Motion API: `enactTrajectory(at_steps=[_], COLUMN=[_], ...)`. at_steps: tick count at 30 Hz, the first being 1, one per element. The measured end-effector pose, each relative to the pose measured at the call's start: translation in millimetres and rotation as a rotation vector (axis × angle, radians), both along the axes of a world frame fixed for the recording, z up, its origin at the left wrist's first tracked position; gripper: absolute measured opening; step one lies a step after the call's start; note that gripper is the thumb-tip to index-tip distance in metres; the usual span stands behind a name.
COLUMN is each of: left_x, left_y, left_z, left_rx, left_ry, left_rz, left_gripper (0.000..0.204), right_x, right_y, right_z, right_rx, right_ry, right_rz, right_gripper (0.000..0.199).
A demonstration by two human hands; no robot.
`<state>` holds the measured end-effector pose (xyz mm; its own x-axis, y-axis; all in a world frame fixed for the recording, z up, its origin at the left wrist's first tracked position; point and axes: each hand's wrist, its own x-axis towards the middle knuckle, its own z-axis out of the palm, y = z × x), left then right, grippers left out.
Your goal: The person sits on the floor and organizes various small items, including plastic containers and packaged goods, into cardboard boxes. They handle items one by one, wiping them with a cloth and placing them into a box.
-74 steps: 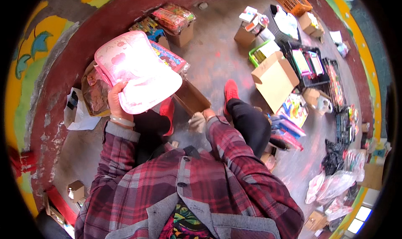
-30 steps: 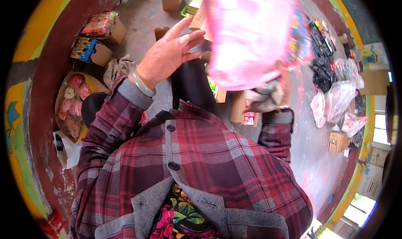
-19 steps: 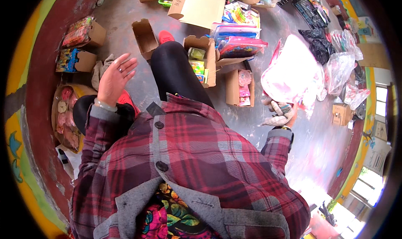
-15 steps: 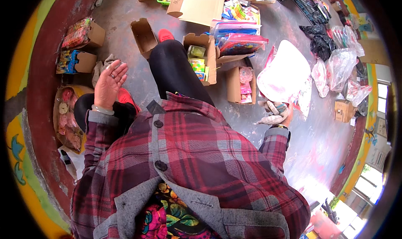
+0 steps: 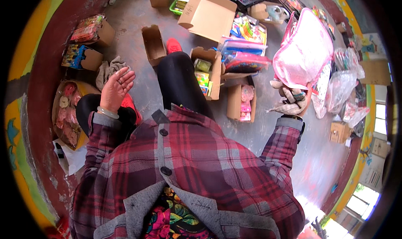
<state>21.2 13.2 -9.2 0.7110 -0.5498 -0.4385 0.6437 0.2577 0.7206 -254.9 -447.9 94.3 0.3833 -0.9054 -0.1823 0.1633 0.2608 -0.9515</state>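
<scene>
My right hand is raised at the right, gripping the lower edge of a pink, flat, pouch-like thing with a darker pink border. A greyish knitted work glove covers or lies across much of that hand; I cannot tell whether it is worn or held. Bare skin shows along its right side. On the left, my left hand is held up empty with the palm showing, fingers stretched out, a ring on one finger and a pale bangle at the wrist. Behind it lies a crumpled grey-brown cloth.
Between my hands stand an open carton with small boxes, an empty carton and a carton with pink packs. Colourful plastic pouches stand beyond. Cartons of packets line the left wall; clear plastic bags lie right.
My right hand has lifted the pink pouch-like thing up and to the right; its surface, washed out white before, now shows pink. My left hand stays open, shifting only slightly in the picture.
</scene>
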Motion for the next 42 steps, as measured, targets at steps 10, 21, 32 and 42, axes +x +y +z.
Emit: enactTrajectory(at_steps=[10,21,32,42], left_x=[2.0,13.6,16.3,8.7], left_y=[6.7,-14.8,-16.5,-13.9], left_z=[-9.8,-10.5,-15.1,-26.8], left_rx=[0.061,0.150,0.206,0.256], left_ry=[0.051,0.130,0.167,0.085], left_rz=[0.065,0.056,0.081,-0.052], left_gripper=[0.044,0.040,0.038,0.039], right_x=[109.8,277.5,334.8,63.9], right_y=[-97.8,-163.1,-136.7,-131.8], right_z=[-11.2,-166.0,-173.0,-6.5], right_rx=[-0.269,0.049,-0.026,0.274], right_ry=[0.163,-0.009,0.262,0.408], right_rz=[0.376,0.544,0.442,0.851], right_gripper=[0.025,0.036,0.038,0.037])
